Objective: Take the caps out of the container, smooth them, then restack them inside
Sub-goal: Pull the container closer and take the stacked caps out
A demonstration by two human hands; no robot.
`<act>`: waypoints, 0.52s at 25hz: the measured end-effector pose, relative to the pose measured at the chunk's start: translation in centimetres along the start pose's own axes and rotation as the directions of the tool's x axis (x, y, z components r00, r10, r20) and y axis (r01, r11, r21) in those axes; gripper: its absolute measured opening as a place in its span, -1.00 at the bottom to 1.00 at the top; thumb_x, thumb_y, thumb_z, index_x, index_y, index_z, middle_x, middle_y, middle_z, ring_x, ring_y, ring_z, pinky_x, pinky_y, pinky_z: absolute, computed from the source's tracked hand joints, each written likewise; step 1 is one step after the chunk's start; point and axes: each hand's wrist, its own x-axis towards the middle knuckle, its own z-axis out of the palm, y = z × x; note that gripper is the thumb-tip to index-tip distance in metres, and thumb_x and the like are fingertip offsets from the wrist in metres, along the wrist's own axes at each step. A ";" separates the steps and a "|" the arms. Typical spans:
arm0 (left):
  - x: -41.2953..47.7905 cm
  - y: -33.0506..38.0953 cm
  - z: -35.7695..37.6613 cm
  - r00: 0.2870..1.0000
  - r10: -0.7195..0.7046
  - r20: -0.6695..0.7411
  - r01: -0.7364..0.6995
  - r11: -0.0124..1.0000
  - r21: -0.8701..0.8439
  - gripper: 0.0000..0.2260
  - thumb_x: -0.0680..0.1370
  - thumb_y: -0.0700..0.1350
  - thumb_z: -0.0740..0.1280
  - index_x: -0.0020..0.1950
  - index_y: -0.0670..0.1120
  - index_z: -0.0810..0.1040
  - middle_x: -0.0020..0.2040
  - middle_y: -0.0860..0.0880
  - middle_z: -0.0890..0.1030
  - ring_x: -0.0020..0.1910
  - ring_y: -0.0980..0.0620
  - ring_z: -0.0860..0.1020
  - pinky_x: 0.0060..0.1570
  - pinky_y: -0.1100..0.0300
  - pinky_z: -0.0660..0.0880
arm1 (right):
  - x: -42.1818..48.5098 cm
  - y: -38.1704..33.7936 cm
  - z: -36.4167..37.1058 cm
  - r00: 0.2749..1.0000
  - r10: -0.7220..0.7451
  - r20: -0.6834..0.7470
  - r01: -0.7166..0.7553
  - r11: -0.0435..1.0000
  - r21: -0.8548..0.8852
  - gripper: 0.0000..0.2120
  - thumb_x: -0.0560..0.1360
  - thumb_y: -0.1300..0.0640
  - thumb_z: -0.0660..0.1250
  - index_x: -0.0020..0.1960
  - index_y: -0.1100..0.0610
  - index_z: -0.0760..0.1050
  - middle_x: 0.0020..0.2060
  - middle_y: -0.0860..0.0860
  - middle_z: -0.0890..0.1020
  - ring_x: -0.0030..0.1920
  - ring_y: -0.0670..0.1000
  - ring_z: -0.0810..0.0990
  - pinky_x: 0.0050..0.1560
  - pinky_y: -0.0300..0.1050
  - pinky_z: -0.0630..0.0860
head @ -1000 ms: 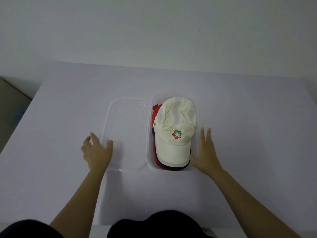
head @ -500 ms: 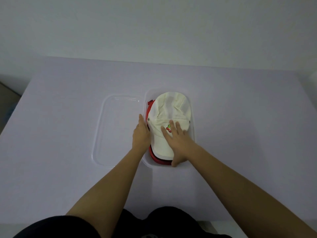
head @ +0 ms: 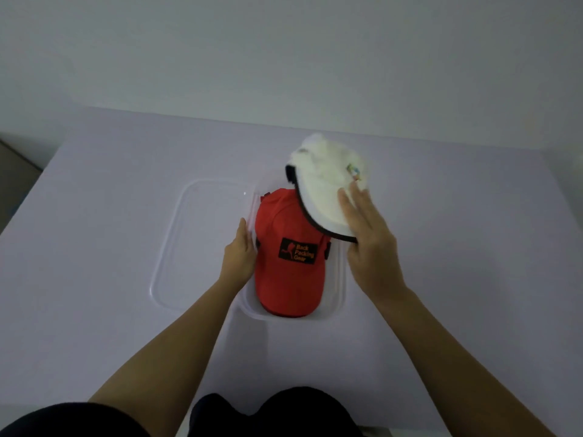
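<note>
Dim, even light over a pale lilac table [head: 441, 310] filling the near and middle ground. A plain grey-white wall [head: 284, 52] rises behind its far edge. Darker floor [head: 15, 171] shows far left.

white cap [head: 325, 187] motion-blurred, its logo unreadable, caps beneath red cap [head: 288, 257] hidden, both forearms cut off below

Dim, even, bluish light, its source out of view. Shadows are soft and faint. The white cap [head: 328, 184], above the right hand [head: 369, 244], is motion-blurred. Small glare glints on the lid [head: 202, 244] beyond the left hand [head: 239, 257]. Corners darken; table [head: 457, 279] edges bow.
</note>
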 end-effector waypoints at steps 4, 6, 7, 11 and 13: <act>0.6 -0.8 0.4 1.000 -0.021 -0.011 0.022 1.000 0.003 -0.56 0.65 -0.01 -0.02 0.53 -0.02 0.06 0.34 -0.22 0.48 0.28 -0.20 0.47 0.30 0.01 0.33 | -0.6 5.8 -1.6 0.980 -0.076 -0.185 0.044 0.984 -0.171 -0.44 0.45 0.47 0.02 0.41 0.17 0.24 0.42 0.19 0.26 0.45 0.25 0.15 0.42 0.10 0.23; 0.7 -1.0 0.5 0.999 -0.029 -0.019 0.030 0.999 0.020 -0.56 0.65 -0.02 -0.01 0.53 -0.01 0.07 0.33 -0.20 0.49 0.28 -0.19 0.48 0.31 0.01 0.33 | -1.1 9.8 -0.9 0.994 -0.004 -0.110 -0.020 0.975 -0.220 -0.37 0.40 0.52 0.04 0.43 0.15 0.24 0.44 0.19 0.24 0.46 0.28 0.13 0.42 0.10 0.19; 0.7 -1.0 0.4 0.999 -0.027 -0.024 0.028 0.999 0.027 -0.56 0.65 -0.03 -0.01 0.53 -0.02 0.07 0.34 -0.18 0.48 0.29 -0.18 0.47 0.33 0.01 0.32 | -1.4 11.7 -0.3 0.998 0.033 -0.051 -0.044 0.972 -0.231 -0.32 0.36 0.55 0.08 0.43 0.14 0.25 0.45 0.19 0.25 0.46 0.29 0.14 0.40 0.10 0.20; 0.4 -0.9 0.3 0.999 -0.011 -0.035 0.012 1.000 0.026 -0.57 0.65 -0.09 0.00 0.53 -0.04 0.08 0.36 -0.14 0.47 0.31 -0.11 0.47 0.36 0.03 0.31 | -2.6 16.8 2.6 0.963 0.149 0.223 -0.073 0.947 -0.314 -0.23 0.26 0.65 0.22 0.40 0.18 0.34 0.41 0.23 0.33 0.40 0.36 0.25 0.26 0.31 0.39; 0.5 -0.8 0.5 0.999 -0.010 -0.046 0.011 1.000 0.010 -0.58 0.65 -0.11 0.00 0.53 -0.03 0.08 0.36 -0.14 0.47 0.31 -0.10 0.47 0.36 0.02 0.32 | -1.9 18.6 3.8 0.906 0.209 0.369 -0.076 0.936 -0.344 -0.23 0.27 0.64 0.22 0.41 0.19 0.31 0.43 0.24 0.29 0.41 0.38 0.21 0.23 0.37 0.38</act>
